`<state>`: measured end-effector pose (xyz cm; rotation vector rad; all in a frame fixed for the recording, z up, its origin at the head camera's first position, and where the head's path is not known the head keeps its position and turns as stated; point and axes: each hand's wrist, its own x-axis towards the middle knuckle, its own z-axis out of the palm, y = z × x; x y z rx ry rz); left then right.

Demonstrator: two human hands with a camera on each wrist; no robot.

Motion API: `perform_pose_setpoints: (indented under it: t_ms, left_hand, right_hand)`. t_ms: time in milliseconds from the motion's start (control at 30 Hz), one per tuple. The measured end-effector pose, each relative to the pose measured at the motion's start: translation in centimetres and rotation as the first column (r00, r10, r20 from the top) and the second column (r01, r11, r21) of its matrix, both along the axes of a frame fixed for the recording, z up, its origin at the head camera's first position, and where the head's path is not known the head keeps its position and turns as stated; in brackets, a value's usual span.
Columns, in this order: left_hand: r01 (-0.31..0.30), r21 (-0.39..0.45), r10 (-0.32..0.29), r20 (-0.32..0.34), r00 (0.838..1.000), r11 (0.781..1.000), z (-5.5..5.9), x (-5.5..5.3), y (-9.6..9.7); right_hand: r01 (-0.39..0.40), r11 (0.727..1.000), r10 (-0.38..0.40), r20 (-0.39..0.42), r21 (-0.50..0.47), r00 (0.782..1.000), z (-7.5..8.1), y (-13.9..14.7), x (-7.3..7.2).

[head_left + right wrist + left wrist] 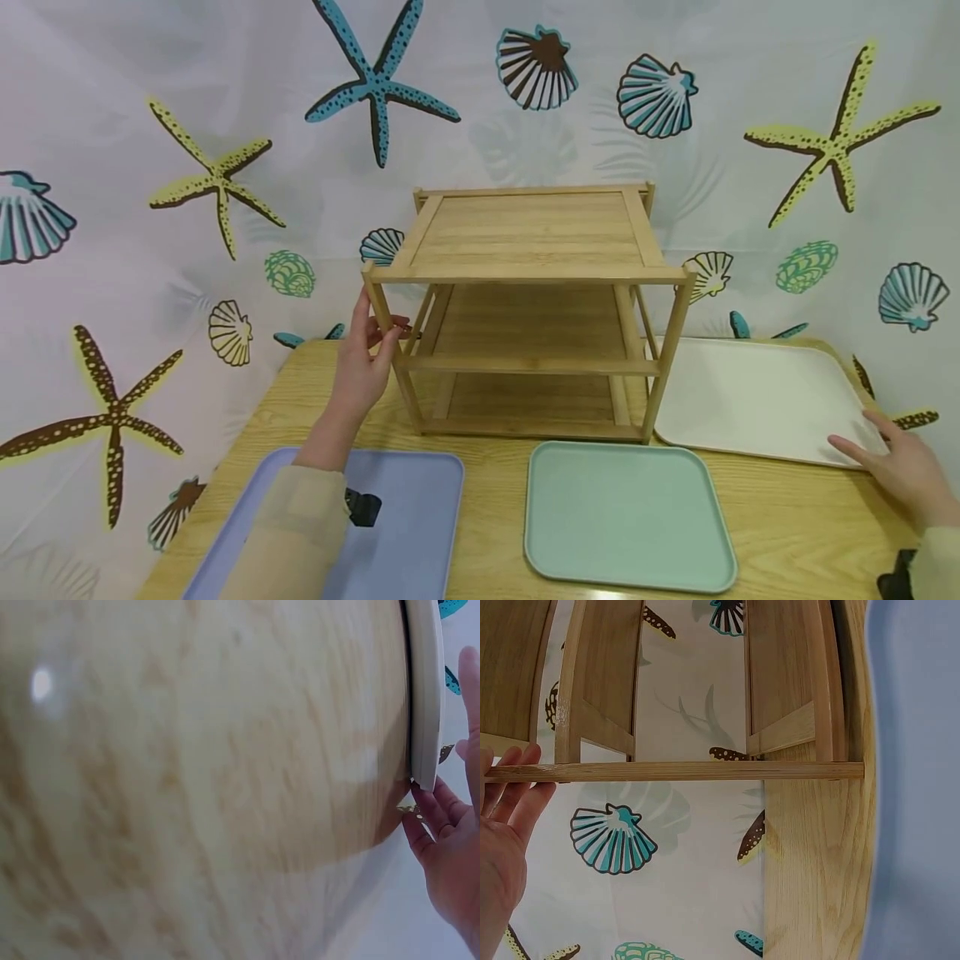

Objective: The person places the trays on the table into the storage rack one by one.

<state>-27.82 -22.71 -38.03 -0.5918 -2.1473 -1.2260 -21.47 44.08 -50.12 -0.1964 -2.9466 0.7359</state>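
A three-level wooden shelf rack [517, 273] stands on the table. My left hand [363, 367] grips its left front post, thumb on the near side; the left wrist view shows the fingers [531, 802] bent round the post. At the far right lies a white tray [757, 396] with a thin wooden-looking rim. My right hand [907, 471] is at this tray's right front corner, its fingers spread. In the right wrist view, fingertips [425, 799] touch the end of the tray edge [426, 697], and the thumb stands apart above it.
A blue tray [405, 517] lies front left, partly beneath my left forearm. The green tray [626, 517] sits in front of the rack. Both lie flat on the wood-grain table [491, 517]. A cloth [465, 158] printed with starfish and shells hangs behind.
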Motion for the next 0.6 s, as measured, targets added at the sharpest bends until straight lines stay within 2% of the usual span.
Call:
perform_pose_setpoints:
  t_ms: [200, 433, 600]
  left_hand:
    - [0.0, -0.007, 0.0, 0.0, 1.0, 1.0, -0.1, 0.0, 0.0]
    - [0.002, -0.027, -0.003, -0.048, 0.999, 1.0, 0.1, 0.4, 0.3]
    - [0.007, -0.004, -0.008, -0.024, 1.0, 1.0, 1.5, 1.5, 0.9]
  right_hand:
    - [-0.006, 1.0, 0.006, 0.001, 0.015, 1.0, -0.3, 0.0, 0.0]
    - [-0.018, 1.0, 0.019, 0.014, -0.025, 1.0, -0.4, -0.1, 0.1]
    - [0.018, 0.999, -0.016, 0.044, -0.039, 0.999, -0.2, -0.1, 0.1]
